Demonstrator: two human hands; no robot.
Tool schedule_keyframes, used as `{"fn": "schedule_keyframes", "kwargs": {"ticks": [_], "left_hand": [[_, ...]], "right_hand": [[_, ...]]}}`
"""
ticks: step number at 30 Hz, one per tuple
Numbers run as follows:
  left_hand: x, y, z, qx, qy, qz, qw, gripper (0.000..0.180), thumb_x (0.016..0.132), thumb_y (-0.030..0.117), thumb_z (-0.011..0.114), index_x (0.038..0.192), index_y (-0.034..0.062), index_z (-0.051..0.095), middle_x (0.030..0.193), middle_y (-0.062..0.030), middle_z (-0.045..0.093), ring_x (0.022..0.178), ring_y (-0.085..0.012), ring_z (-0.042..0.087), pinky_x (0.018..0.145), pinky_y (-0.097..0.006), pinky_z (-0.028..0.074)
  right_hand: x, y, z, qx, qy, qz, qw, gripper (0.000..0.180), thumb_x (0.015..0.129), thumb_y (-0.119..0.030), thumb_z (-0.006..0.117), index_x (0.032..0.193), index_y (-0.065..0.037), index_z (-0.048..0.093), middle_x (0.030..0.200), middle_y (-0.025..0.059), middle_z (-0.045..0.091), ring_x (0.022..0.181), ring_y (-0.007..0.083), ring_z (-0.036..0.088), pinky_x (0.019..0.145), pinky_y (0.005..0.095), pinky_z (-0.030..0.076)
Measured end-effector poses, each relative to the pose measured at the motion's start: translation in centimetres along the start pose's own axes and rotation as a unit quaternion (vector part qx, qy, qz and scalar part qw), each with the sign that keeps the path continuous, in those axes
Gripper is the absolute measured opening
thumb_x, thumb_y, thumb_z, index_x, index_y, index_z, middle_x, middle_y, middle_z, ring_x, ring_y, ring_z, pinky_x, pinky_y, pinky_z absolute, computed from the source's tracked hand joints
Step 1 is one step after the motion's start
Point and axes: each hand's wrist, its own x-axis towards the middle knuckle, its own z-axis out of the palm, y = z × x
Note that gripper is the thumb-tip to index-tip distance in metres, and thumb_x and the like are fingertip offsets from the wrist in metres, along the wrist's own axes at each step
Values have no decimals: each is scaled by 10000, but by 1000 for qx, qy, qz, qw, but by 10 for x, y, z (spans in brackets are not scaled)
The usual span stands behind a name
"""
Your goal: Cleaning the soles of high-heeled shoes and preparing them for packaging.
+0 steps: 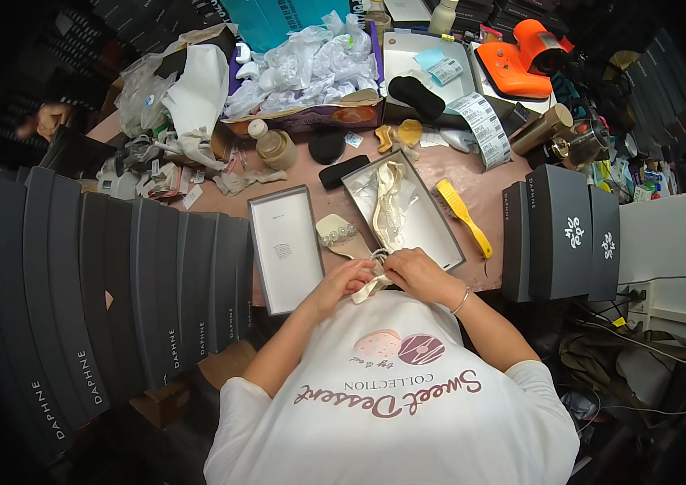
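Close to my chest, at the table's near edge, both hands meet on a small cream strip (369,290), perhaps cloth or a strap. My left hand (346,279) has its fingers bent around the strip's left side. Opposite it, my right hand (417,275) pinches the same piece, hiding part of it. Just beyond my fingers lies a cream sandal (341,238) with a band of large pearls. An open grey shoe box (433,234), tilted on the table, holds a bunched cream cloth-like piece (390,202) and clear plastic. Left of the sandal is an empty white-lined box lid (282,252).
A yellow-handled brush (464,217) lies right of the box. Stacked dark shoe boxes stand left (145,283) and right (559,230). Behind are a carton of crumpled plastic (310,69), a pump bottle (274,147), a label strip (484,133) and an orange device (521,65).
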Motion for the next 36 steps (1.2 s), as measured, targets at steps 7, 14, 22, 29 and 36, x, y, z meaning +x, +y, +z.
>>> {"fn": "schedule_keyframes", "kwargs": {"ticks": [7, 14, 22, 29, 36], "left_hand": [[21, -24, 3, 235, 10, 64, 970, 252, 939, 234, 577, 999, -6, 629, 798, -19, 614, 659, -63, 515, 594, -210, 435], [12, -11, -6, 339, 91, 90, 932, 219, 918, 200, 597, 938, -2, 680, 696, -3, 610, 577, -42, 488, 505, -207, 405], [6, 13, -10, 451, -26, 95, 887, 233, 909, 196, 611, 1025, 0, 665, 757, -6, 631, 627, -47, 519, 552, -201, 414], [2, 27, -21, 262, -105, -34, 959, 217, 905, 158, 617, 1038, -10, 653, 754, -14, 613, 641, -73, 518, 596, -234, 435], [25, 4, 9, -138, -49, 94, 985, 276, 917, 138, 613, 1151, -8, 606, 907, -20, 630, 661, -53, 495, 649, -207, 454]], "right_hand": [[-15, -5, -19, 16, 53, 42, 998, 78, 868, -116, 550, 860, -38, 548, 781, 129, 586, 776, 309, 579, 730, 395, 399], [-41, 27, -14, 60, 87, 127, 986, 70, 861, -76, 546, 857, -6, 539, 742, 174, 590, 700, 372, 574, 665, 439, 430], [-36, 10, -29, 132, -19, 193, 972, 159, 852, -137, 598, 940, -4, 606, 748, 195, 626, 712, 351, 613, 648, 379, 473], [-49, 23, -35, 376, -163, 164, 898, 157, 898, -153, 620, 901, 0, 650, 740, -15, 607, 708, 62, 514, 696, 231, 445], [-27, 11, -28, 464, -40, 125, 876, 166, 869, -93, 652, 992, 17, 667, 881, 16, 601, 825, 97, 538, 740, 238, 440]]}}
